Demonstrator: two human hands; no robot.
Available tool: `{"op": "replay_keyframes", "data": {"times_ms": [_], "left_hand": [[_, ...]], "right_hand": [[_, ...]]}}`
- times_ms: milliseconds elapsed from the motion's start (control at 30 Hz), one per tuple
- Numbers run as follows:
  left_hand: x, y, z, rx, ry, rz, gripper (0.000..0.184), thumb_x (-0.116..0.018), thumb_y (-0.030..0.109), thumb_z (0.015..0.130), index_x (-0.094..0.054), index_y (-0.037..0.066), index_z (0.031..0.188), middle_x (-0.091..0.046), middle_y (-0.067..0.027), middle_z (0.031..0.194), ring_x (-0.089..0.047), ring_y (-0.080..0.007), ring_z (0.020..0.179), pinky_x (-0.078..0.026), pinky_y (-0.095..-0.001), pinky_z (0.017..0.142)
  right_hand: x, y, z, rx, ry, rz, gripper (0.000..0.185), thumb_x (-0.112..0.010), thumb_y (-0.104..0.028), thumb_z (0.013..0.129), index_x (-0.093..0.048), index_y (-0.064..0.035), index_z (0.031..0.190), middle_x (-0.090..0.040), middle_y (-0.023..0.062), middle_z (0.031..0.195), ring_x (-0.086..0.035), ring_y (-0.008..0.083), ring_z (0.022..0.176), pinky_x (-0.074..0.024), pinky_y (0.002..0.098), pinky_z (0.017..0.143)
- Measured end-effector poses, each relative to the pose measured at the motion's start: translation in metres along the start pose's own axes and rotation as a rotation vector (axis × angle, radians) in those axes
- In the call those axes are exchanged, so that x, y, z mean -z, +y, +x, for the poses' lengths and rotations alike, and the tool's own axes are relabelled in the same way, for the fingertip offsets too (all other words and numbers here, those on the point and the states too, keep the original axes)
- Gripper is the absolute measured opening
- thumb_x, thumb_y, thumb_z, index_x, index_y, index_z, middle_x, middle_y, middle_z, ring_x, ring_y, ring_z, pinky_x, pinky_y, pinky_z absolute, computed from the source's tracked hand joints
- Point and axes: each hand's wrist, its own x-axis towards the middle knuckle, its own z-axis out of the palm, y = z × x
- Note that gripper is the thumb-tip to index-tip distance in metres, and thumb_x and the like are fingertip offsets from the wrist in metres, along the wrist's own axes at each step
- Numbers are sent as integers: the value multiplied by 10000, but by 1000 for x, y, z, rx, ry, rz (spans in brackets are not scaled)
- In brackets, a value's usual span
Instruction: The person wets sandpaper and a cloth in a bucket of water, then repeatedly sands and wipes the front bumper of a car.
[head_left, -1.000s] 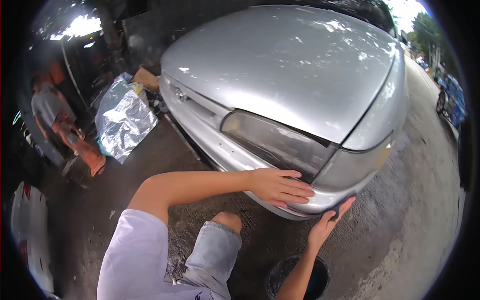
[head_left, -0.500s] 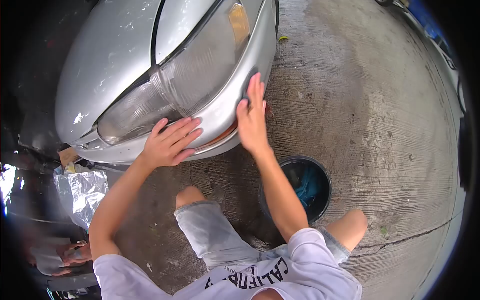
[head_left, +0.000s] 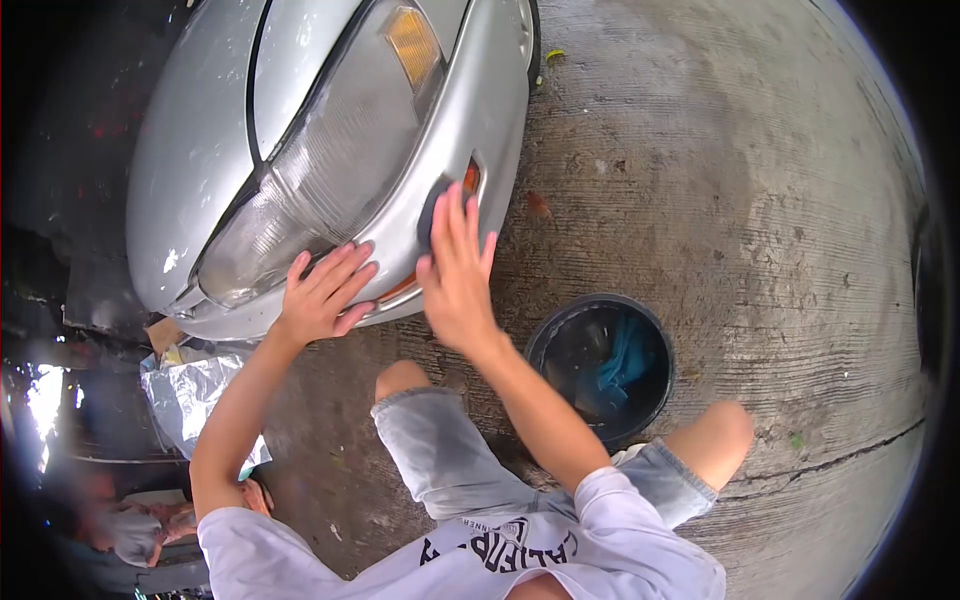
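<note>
A silver car's front corner, with its bumper [head_left: 455,130] and clear headlight [head_left: 345,130], is in front of me. My left hand [head_left: 325,297] lies flat on the bumper just below the headlight's lower edge, fingers spread, holding nothing that I can see. My right hand [head_left: 460,270] presses a dark flat piece like sandpaper [head_left: 430,212] against the bumper's curve, partly hidden under the fingers. Beside it are an orange side marker [head_left: 471,176] and an orange lamp [head_left: 398,288] low on the bumper.
A black bucket [head_left: 668,375] with dark water and a blue cloth [head_left: 625,360] stands by my right forearm. Crumpled silver foil-like sheeting [head_left: 190,395] lies at left. Another person [head_left: 140,530] shows at lower left. Ridged concrete floor [head_left: 780,270] extends right.
My right hand has slid with the dark piece along the bumper, uncovering the side marker. My left hand stays on the bumper. The view has shifted, moving the car's lamp left in it.
</note>
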Motion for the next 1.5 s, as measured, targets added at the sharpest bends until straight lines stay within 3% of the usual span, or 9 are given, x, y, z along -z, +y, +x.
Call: {"op": "replay_keyframes", "data": {"times_ms": [133, 267, 467, 567, 733, 900, 1067, 1200, 1500], "left_hand": [[2, 2, 0, 1, -12, 13, 554, -660, 443, 856, -606, 177, 1339, -570, -14, 1413, -515, -170, 1313, -93, -451, 1199], [-1, 0, 0, 0, -13, 7, 551, -655, 439, 862, -602, 173, 1341, -567, -15, 1417, -519, -176, 1311, -88, -453, 1201], [3, 4, -4, 9, -20, 16, 555, -651, 441, 866, -593, 181, 1353, -553, -7, 1431, -497, -170, 1331, -87, -456, 1199], [2, 2, -2, 12, -21, -1, 554, -655, 428, 866, -589, 185, 1359, -544, 2, 1440, -487, -170, 1339, -93, -458, 1201], [2, 3, -2, 24, -17, -4, 560, -660, 428, 861, -586, 192, 1365, -538, 7, 1445, -480, -159, 1344, -102, -458, 1201], [1, 4, -2, 38, 0, -18, 560, -663, 417, 858, -584, 202, 1368, -539, 17, 1444, -485, -151, 1338, -123, -454, 1201], [4, 6, 0, 50, 3, -18, 588, -681, 412, 837, -578, 207, 1378, -536, 20, 1448, -487, -150, 1336, -132, -451, 1199], [0, 6, -1, 40, 18, -47, 581, -687, 406, 832, -587, 200, 1366, -546, 15, 1438, -499, -155, 1328, -136, -447, 1199], [2, 5, -1, 35, 16, -18, 561, -676, 397, 847, -593, 183, 1359, -558, -3, 1428, -501, -164, 1330, -122, -445, 1202]], "right_hand": [[18, 21, 64, -67, 67, 68, 681, -362, -443, 1030, -169, -87, 1577, -76, 164, 1650, -41, 397, 1515, 7, 611, 1159], [-20, 6, -34, -30, -64, 14, 694, -448, -331, 989, -189, -47, 1566, -89, 174, 1647, -47, 427, 1508, 2, 714, 1102], [14, 23, 65, 1, 111, 10, 680, -460, -299, 996, -180, -50, 1564, -137, 166, 1639, -61, 429, 1504, -19, 671, 1138], [-7, -1, -20, 74, -29, -113, 730, -539, -252, 937, -213, -38, 1554, -158, 171, 1634, -83, 424, 1505, -72, 711, 1112], [29, 11, 76, 78, 70, -268, 626, -477, -252, 992, -251, -58, 1543, -180, 125, 1634, -145, 427, 1486, -112, 685, 1131], [7, -20, -15, 80, -119, -243, 633, -510, -243, 975, -280, -72, 1540, -191, 118, 1633, -132, 411, 1497, -110, 701, 1121], [31, 20, 84, -28, 49, -239, 617, -429, -271, 1006, -229, -102, 1564, -145, 111, 1648, -90, 393, 1509, -74, 643, 1155], [10, -14, -6, 60, -121, -267, 693, -494, -217, 952, -204, -65, 1563, -139, 134, 1646, -96, 417, 1505, -83, 666, 1142], [6, -4, 8, 62, 6, -198, 692, -517, -237, 962, -213, -57, 1557, -137, 168, 1637, -118, 425, 1497, -83, 700, 1122]]}}
